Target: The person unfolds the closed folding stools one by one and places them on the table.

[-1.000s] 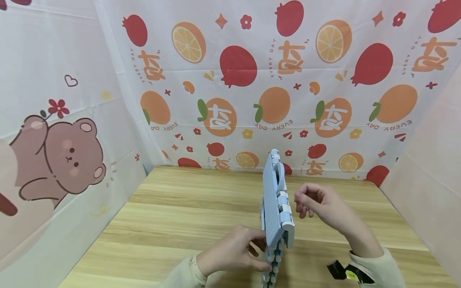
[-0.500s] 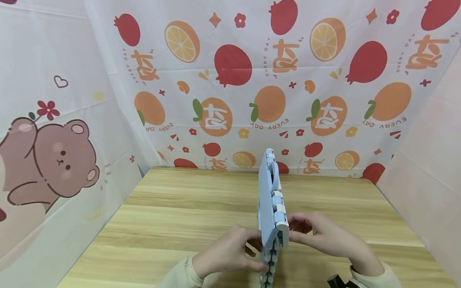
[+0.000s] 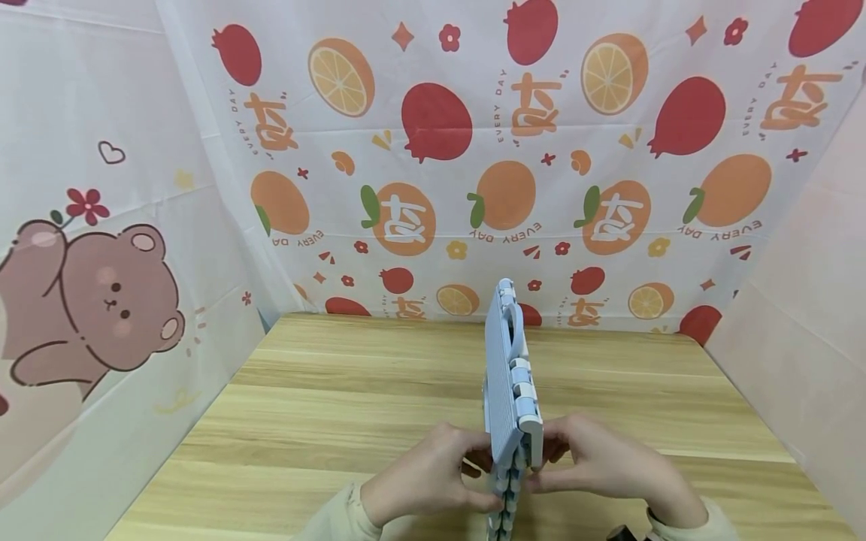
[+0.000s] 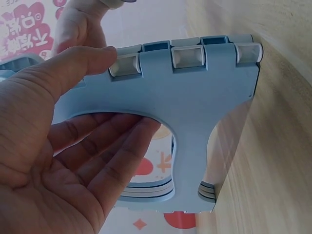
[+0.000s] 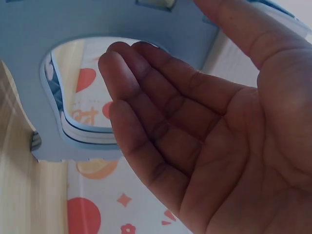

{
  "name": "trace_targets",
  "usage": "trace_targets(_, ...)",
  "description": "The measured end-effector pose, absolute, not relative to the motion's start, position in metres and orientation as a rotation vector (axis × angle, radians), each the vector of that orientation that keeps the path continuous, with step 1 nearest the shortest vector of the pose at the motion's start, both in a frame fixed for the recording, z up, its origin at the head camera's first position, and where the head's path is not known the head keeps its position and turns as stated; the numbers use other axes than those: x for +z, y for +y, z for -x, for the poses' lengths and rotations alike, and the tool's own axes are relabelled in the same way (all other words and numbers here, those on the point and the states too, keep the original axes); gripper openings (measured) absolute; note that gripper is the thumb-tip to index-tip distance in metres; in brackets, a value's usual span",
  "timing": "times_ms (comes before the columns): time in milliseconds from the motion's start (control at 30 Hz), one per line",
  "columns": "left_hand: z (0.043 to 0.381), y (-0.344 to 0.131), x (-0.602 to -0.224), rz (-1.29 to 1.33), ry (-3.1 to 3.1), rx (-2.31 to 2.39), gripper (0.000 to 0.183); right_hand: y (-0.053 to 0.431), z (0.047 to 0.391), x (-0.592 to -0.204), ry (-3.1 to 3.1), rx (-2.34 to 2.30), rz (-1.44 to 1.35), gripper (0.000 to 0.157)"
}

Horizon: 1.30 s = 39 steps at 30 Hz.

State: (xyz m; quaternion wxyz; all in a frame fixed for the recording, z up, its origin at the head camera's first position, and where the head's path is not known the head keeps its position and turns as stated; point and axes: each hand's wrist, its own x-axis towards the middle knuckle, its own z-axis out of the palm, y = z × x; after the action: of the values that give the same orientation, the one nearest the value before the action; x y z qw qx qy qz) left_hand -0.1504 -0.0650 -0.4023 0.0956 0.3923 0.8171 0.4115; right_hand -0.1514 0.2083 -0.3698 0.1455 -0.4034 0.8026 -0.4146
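Observation:
A light-blue plastic folding stool (image 3: 502,383) stands folded and upright on the table, narrow edge toward me, with white hinge pieces along it. My left hand (image 3: 433,473) grips its left side. In the left wrist view the thumb presses by a hinge of the leg panel (image 4: 190,92) and the fingers curl into its cut-out. On the opposite side my right hand (image 3: 602,469) holds the stool low down. The right wrist view has its bent fingers (image 5: 131,126) at the cut-out of the other leg panel (image 5: 29,34), thumb up by the hinged edge.
The wood-grain table (image 3: 325,398) extends on both sides of the stool. Behind it hangs a white fruit-print curtain (image 3: 440,195). A curtain with a bear (image 3: 122,300) closes off the left, and a pale one (image 3: 812,315) the right.
My right hand has come down and inward from beside the stool's upper part to its lower right side and taken hold there. The left hand keeps its grip, and the stool stays folded.

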Motion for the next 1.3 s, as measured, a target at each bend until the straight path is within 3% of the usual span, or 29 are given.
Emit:
trace_targets(500,0.148,-0.063,-0.403,-1.161,2.473,1.196,0.039,0.194,0.149,-0.376,2.464,-1.135,1.046,0.036)
trace_targets(1300,0.166,-0.066,-0.412,-1.107,2.480,1.296,0.036,0.192,0.164,-0.389,2.598,-1.155,1.074,0.026)
